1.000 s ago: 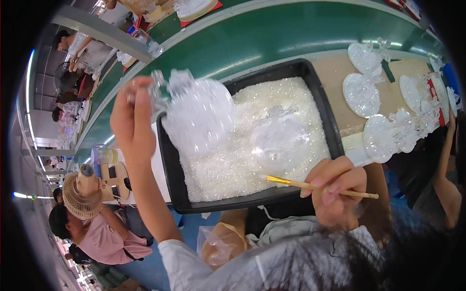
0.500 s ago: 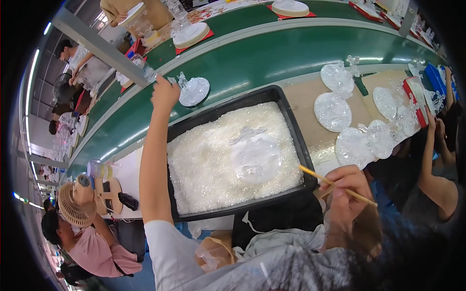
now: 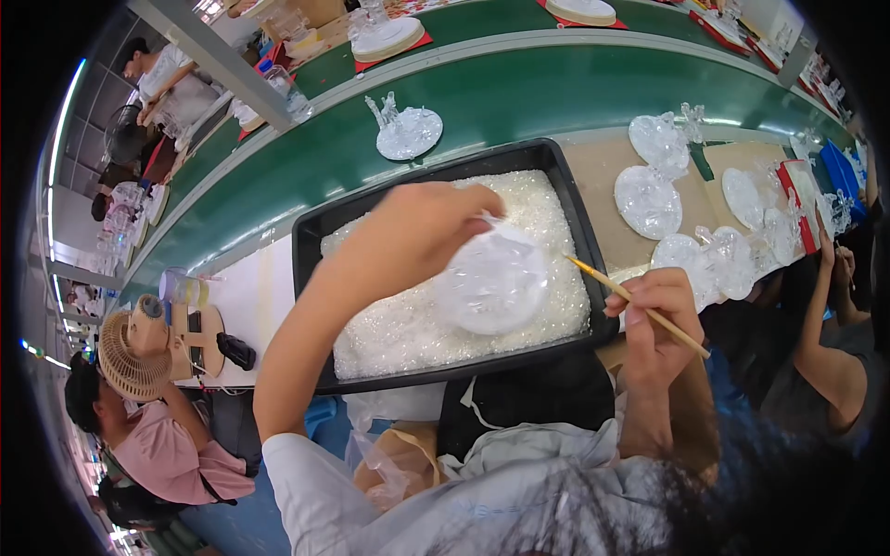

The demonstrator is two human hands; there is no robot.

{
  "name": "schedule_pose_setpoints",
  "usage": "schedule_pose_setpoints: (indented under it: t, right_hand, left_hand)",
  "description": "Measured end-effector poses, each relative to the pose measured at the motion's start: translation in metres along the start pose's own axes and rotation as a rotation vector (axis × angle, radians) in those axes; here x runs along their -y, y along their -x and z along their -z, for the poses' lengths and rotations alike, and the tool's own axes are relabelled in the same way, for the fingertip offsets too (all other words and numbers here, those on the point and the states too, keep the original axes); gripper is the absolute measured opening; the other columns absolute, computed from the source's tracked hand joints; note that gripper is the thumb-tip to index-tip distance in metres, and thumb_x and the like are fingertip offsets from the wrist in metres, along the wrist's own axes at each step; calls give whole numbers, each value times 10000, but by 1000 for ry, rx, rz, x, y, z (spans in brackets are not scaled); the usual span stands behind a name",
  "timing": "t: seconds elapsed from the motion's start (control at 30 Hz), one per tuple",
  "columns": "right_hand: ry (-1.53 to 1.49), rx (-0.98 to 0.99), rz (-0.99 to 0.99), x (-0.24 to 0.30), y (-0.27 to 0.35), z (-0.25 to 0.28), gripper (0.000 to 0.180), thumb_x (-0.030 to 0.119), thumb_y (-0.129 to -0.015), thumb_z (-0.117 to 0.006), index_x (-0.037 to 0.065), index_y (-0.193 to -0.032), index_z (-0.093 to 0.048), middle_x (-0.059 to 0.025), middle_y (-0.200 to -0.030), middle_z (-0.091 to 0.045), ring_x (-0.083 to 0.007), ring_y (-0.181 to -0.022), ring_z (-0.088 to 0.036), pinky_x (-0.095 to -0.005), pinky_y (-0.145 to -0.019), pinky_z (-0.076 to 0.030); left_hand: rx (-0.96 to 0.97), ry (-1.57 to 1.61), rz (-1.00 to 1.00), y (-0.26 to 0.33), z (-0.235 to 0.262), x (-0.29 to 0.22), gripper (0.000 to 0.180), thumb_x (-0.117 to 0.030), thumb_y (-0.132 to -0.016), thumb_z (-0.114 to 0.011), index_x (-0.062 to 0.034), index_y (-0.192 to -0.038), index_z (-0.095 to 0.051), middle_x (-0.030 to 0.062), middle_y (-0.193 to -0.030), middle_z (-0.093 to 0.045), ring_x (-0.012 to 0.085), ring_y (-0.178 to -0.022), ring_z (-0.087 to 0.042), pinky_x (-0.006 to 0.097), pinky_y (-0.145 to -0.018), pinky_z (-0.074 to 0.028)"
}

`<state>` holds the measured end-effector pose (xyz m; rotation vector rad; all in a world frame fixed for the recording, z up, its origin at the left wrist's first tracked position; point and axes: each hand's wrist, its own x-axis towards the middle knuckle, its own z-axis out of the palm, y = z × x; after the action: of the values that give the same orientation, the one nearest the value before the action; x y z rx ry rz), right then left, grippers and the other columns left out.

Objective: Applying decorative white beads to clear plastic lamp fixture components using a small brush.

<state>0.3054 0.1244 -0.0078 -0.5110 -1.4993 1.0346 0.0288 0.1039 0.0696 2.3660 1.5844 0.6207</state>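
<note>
My left hand (image 3: 436, 227) reaches over the tray of white glittery grains (image 3: 389, 343), its fingers closed on the upper edge of a round white disc (image 3: 496, 287). The disc is over the right part of the grains; whether it is lifted off them I cannot tell. Any figure on its upper edge is hidden behind my fingers. My right hand (image 3: 663, 310) grips a thin paintbrush (image 3: 654, 317) with a wooden handle, its tip pointing up and left past the tray's right rim. The tray (image 3: 579, 218) is black and rectangular.
Beyond the tray, a clear figurine on a round base (image 3: 408, 132) stands on the green conveyor belt (image 3: 501, 104). Several similar pieces, one a round glittery base (image 3: 647, 202), lie to the right beside a co-worker's arm (image 3: 820, 324). A beige fan (image 3: 139, 347) stands left.
My left hand has come back from the figurine on the belt to the disc in the tray and closed on it. My right hand still holds the brush.
</note>
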Motion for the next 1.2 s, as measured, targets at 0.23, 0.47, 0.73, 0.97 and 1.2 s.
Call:
schedule_pose_setpoints:
  t: [0.23, 0.47, 0.73, 0.97, 1.2]
  right_hand:
    - [319, 339, 134, -4, -38, -11, 177, -60, -840, -573, -34, -1008, -624, -164, -1005, -593, -229, -811, -638, -326, -725, -534]
    - [648, 842, 222, -39, -75, -70, 121, -3, -852, -572, -56, -959, -594, -170, -1020, -568, -343, -887, -628, -400, -762, -516]
    - [607, 1182, 287, -52, -51, -135, 153, 20, -788, -580, -46, -925, -593, -176, -990, -542, -335, -855, -614, -399, -753, -530]
    - [638, 970, 423, -23, -61, -93, 193, 24, -761, -595, -29, -946, -592, -147, -962, -550, -329, -814, -611, -404, -700, -532]
    - [440, 1148, 289, -18, -33, -99, 222, 3, -744, -623, -11, -965, -607, -146, -984, -577, -324, -818, -625, -377, -709, -539]
  left_hand:
    - [-249, -301, 222, 73, 51, -16, 160, -27, -891, -608, -43, -1049, -629, 160, -799, -663, 308, -664, -648, 356, -593, -500]
    - [-167, -324, 556, 126, 34, 22, 169, -91, -896, -610, -48, -1059, -617, 206, -647, -604, 388, -633, -616, 438, -583, -472]
    - [-184, -128, 576, 138, 22, 45, 265, -60, -887, -616, 20, -1139, -634, 166, -728, -677, 200, -619, -683, 297, -596, -516]
    - [-228, -194, 689, 152, 24, 30, 282, -49, -875, -618, 23, -1147, -631, 196, -710, -666, 238, -640, -694, 318, -595, -514]
    - [-354, -73, 733, 130, -5, 25, 347, -42, -889, -601, 8, -1232, -585, 204, -692, -656, 267, -602, -686, 338, -591, -518]
